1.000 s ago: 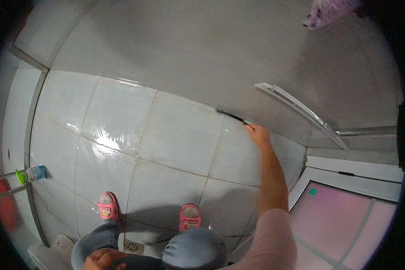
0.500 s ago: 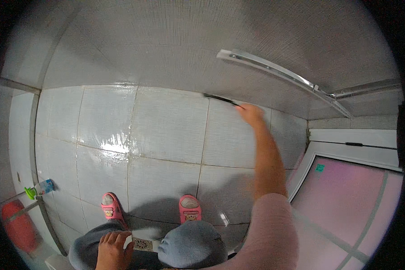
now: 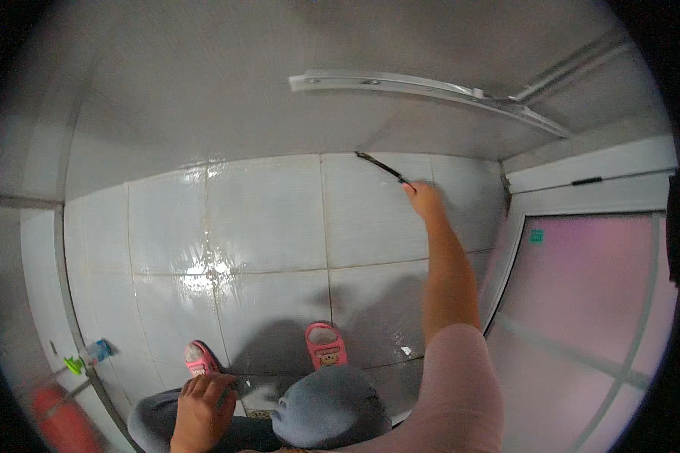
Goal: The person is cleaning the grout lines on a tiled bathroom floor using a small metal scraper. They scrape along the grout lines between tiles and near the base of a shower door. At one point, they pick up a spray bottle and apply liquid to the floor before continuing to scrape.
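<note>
My right hand (image 3: 425, 201) is closed round the end of a slim black stick-like tool (image 3: 383, 166), arm stretched forward. The tool's far tip meets the line where the tiled floor (image 3: 268, 215) joins the grey wall (image 3: 227, 106). What sort of head the tip has is too small to tell. My left hand (image 3: 204, 408) rests on my left knee, fingers spread loosely over it and holding nothing.
Wet, shiny floor tiles lie before my pink slippers (image 3: 326, 346). A clear bottle with a green trigger top (image 3: 74, 365) stands at the left beside a red object (image 3: 64, 419). A metal rail (image 3: 400, 84) is on the wall; a white-framed door (image 3: 582, 294) is at right.
The tool's tip has moved right along the foot of the wall, past a tile joint. My view has shifted a little. My left hand still rests on the knee.
</note>
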Demonstrator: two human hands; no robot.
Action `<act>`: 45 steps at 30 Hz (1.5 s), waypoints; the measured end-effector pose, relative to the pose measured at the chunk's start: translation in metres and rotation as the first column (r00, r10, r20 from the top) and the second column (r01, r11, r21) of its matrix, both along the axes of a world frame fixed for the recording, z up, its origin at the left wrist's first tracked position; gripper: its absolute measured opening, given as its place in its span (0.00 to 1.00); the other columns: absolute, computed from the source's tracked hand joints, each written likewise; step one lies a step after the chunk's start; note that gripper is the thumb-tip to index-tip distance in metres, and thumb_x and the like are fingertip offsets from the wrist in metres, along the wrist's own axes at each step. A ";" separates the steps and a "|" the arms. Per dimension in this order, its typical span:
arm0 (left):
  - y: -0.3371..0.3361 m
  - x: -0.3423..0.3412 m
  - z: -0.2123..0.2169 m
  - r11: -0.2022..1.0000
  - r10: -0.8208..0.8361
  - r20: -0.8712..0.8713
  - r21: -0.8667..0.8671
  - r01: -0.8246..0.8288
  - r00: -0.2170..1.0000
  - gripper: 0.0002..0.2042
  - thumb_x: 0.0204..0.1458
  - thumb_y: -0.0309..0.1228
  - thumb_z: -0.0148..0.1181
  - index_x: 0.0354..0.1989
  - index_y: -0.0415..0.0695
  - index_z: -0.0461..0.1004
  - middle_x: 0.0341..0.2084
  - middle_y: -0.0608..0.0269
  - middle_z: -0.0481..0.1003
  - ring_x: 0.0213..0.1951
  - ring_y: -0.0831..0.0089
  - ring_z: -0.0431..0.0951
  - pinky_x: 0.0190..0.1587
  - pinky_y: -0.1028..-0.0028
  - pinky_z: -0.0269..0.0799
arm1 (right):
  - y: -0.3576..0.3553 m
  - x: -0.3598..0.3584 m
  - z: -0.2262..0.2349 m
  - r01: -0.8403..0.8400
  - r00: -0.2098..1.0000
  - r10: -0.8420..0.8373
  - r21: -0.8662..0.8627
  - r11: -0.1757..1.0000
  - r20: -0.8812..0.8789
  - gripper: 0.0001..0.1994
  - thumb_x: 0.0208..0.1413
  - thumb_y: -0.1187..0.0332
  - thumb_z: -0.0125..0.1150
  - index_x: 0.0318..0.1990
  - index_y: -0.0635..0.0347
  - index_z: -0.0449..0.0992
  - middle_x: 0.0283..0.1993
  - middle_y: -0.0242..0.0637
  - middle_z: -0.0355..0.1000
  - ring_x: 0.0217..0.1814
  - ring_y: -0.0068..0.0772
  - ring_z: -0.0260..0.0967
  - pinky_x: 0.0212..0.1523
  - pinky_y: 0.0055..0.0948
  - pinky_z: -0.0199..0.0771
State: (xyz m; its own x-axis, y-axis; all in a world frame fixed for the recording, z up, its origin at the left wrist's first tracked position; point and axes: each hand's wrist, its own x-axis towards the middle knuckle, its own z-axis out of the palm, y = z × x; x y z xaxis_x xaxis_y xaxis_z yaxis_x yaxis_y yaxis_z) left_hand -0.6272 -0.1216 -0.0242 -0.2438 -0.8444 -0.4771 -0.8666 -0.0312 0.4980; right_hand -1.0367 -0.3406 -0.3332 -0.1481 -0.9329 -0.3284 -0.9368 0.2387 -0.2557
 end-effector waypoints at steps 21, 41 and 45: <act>-0.013 -0.109 -0.021 0.880 -0.436 -0.437 -0.390 0.271 0.787 0.11 0.36 0.21 0.58 0.32 0.40 0.69 0.28 0.55 0.71 0.30 0.57 0.70 0.32 0.62 0.65 | -0.106 0.116 -0.086 0.915 0.160 -0.675 0.149 0.376 0.721 0.08 0.52 0.70 0.45 0.27 0.64 0.69 0.30 0.39 0.68 0.38 0.34 0.64 0.37 0.35 0.64; -0.036 -0.170 -0.026 0.916 -0.384 -0.307 -0.245 0.317 0.871 0.09 0.36 0.20 0.55 0.29 0.42 0.70 0.25 0.55 0.71 0.27 0.59 0.71 0.30 0.67 0.67 | -0.091 0.092 -0.122 0.608 0.779 -0.527 -0.206 0.767 0.340 0.13 0.52 0.67 0.44 0.29 0.72 0.68 0.32 0.54 0.69 0.33 0.50 0.67 0.34 0.40 0.66; -0.044 -0.180 -0.026 0.932 -0.342 -0.290 -0.230 0.282 0.894 0.08 0.36 0.20 0.55 0.28 0.42 0.70 0.25 0.55 0.71 0.28 0.59 0.72 0.30 0.67 0.68 | -0.107 -0.016 -0.124 0.978 0.038 -0.746 0.130 0.164 0.664 0.09 0.51 0.68 0.46 0.32 0.65 0.69 0.33 0.45 0.70 0.32 0.38 0.68 0.32 0.34 0.67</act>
State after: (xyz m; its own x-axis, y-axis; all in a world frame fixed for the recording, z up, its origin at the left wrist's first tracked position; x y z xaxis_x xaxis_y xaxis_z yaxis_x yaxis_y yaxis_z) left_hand -0.8074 -0.1652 -0.0504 -0.6223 -0.7622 -0.1782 -0.6095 0.3290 0.7213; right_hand -1.0528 -0.4475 -0.4576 -0.8501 -0.2547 -0.4609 0.2509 0.5736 -0.7798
